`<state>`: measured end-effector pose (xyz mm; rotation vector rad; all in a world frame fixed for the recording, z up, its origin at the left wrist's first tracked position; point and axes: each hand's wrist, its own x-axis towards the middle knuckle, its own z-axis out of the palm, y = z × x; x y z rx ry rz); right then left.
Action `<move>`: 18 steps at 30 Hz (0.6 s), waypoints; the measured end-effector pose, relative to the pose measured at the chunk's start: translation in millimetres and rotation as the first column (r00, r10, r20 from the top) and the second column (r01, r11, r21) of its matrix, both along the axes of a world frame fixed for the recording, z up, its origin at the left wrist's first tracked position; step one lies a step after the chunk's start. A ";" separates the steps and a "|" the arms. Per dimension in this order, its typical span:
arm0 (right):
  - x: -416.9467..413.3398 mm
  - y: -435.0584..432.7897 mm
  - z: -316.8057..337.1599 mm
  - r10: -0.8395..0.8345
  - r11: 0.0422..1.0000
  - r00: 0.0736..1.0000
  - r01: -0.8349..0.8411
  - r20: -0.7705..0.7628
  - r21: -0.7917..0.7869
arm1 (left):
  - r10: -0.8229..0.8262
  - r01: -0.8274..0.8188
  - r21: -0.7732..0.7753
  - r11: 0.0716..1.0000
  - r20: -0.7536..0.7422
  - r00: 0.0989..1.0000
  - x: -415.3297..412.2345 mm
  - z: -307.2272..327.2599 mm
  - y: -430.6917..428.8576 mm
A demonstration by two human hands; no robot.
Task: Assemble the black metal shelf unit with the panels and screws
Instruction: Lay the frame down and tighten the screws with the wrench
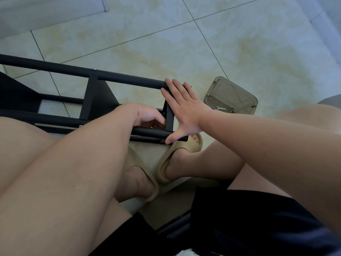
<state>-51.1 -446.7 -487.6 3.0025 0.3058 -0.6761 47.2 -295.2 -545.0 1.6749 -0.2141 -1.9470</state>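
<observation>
Right hand [184,109], fingers spread flat, braces the end of a black tubular-metal shelf frame [55,68], likely stiff and best gripped by its tubes; left hand [147,116] curls there, hold unclear.

- Black metal shelf frame of round tubes [55,66] lies on its side on the pale tiled floor [184,43], with its long tubes running in from the left edge.
- Flat black metal panel [89,97] spans the far and near tubes.
- Short black end panel [169,119] crosses the tube ends.
- Small silver screw [94,69] sits in the far tube, just above the flat panel.
</observation>
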 end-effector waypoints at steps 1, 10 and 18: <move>-0.1 0.0 0.0 -0.001 1.000 1.000 0.001 0.000 0.001 | -0.015 0.015 0.009 1.000 0.007 1.000 -0.3 0.0 -0.5; 0.3 -0.4 -0.3 -0.001 1.000 1.000 0.001 -0.001 0.001 | -0.057 0.057 0.002 0.998 -0.005 0.998 1.3 3.0 0.4; 0.2 -0.1 0.0 -0.002 1.000 1.000 0.002 -0.001 0.003 | -0.089 0.087 0.041 0.995 0.062 0.994 -1.5 5.9 -1.9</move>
